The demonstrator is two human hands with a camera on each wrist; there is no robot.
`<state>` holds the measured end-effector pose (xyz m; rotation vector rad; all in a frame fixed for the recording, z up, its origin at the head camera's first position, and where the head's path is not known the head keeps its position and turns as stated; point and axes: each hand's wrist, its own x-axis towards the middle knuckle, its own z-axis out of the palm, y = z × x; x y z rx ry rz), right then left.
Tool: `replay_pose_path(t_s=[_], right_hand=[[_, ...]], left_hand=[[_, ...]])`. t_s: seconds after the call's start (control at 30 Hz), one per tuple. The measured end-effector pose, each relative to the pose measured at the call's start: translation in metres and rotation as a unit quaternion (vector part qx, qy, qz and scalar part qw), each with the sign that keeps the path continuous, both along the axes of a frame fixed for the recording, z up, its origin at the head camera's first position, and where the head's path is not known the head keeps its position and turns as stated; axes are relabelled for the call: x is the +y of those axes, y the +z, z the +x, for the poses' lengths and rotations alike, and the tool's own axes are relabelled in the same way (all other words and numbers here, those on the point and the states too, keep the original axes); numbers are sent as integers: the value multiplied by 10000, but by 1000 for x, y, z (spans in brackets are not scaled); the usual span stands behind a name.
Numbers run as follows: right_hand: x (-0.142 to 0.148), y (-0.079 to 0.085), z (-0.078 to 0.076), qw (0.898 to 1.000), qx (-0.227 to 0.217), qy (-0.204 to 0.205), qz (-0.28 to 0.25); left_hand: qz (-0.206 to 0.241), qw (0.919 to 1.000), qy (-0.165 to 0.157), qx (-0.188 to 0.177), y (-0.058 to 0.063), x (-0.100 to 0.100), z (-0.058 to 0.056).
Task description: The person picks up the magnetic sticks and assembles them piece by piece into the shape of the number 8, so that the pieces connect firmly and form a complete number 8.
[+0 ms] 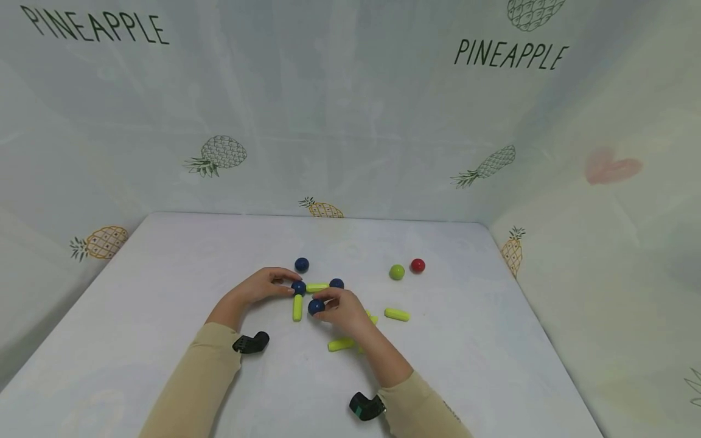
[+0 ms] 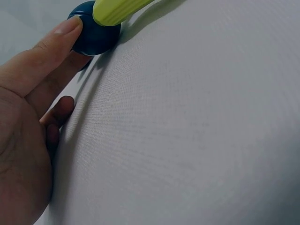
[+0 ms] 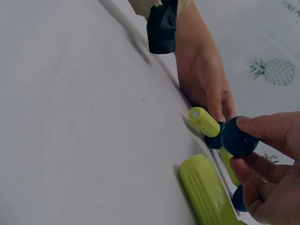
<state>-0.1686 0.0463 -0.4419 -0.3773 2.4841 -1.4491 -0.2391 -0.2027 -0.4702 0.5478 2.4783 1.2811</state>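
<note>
My left hand (image 1: 264,285) pinches a dark blue ball (image 1: 298,288) on the table between thumb and fingers. Two ribbed yellow-green rods meet this ball: one rod (image 1: 316,287) runs right to another blue ball (image 1: 336,283), and one rod (image 1: 297,308) points toward me. With thumb and fingertips my right hand (image 1: 344,310) grips a separate blue ball (image 1: 316,306), just right of the near-pointing rod. That held ball (image 3: 237,137) shows a seam line in the right wrist view. In the left wrist view the thumb presses the joined ball (image 2: 96,35).
A loose blue ball (image 1: 302,264) lies behind the left hand. Farther right are a green ball (image 1: 397,272) and a red ball (image 1: 418,265). One loose rod (image 1: 397,314) lies right of my right hand; another rod (image 1: 341,345) and more lie partly hidden beneath that forearm.
</note>
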Motion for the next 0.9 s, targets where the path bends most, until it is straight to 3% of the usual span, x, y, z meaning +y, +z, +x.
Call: replay_pose_path(t_s=[0.9], right_hand=[[-14, -4, 14, 9980, -54, 543, 323]], left_hand=[[1, 10000, 36, -82, 1, 0, -1]])
